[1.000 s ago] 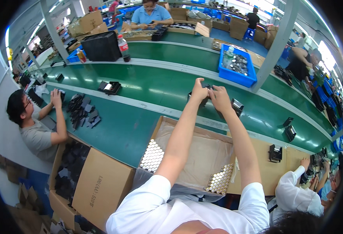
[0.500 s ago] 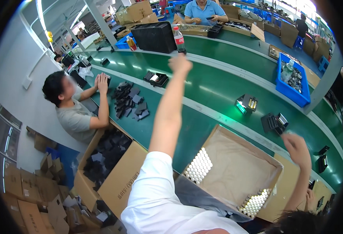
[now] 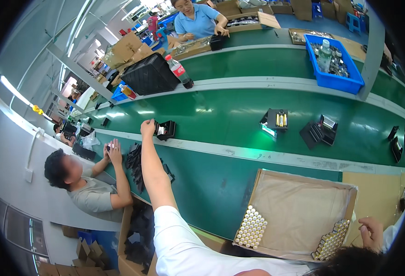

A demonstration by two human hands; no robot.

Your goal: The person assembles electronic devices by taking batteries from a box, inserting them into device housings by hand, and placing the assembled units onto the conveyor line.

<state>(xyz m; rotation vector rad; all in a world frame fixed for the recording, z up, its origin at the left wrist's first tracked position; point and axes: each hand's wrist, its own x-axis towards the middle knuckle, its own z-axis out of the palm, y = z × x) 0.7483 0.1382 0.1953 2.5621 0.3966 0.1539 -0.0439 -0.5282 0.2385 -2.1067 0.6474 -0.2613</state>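
Observation:
My left hand reaches out across the green bench to the conveyor at the far left. Its fingers are closed on the left edge of a black open case with a shiny part inside. At the lower right, my right hand is beside the shallow carton, fingers loosely bent and apart, with nothing visible in them. Dark hair partly hides its wrist. Upright batteries fill the carton's left corner, and more batteries stand at its right corner.
A black case with a green light and another open case lie on the conveyor. A co-worker sits left by dark flat pieces. A cola bottle, black crate and blue bin stand beyond.
The view has shifted. My left hand has come from near the cola bottle to the black case at left. My right hand has drawn back from the conveyor to beside the carton.

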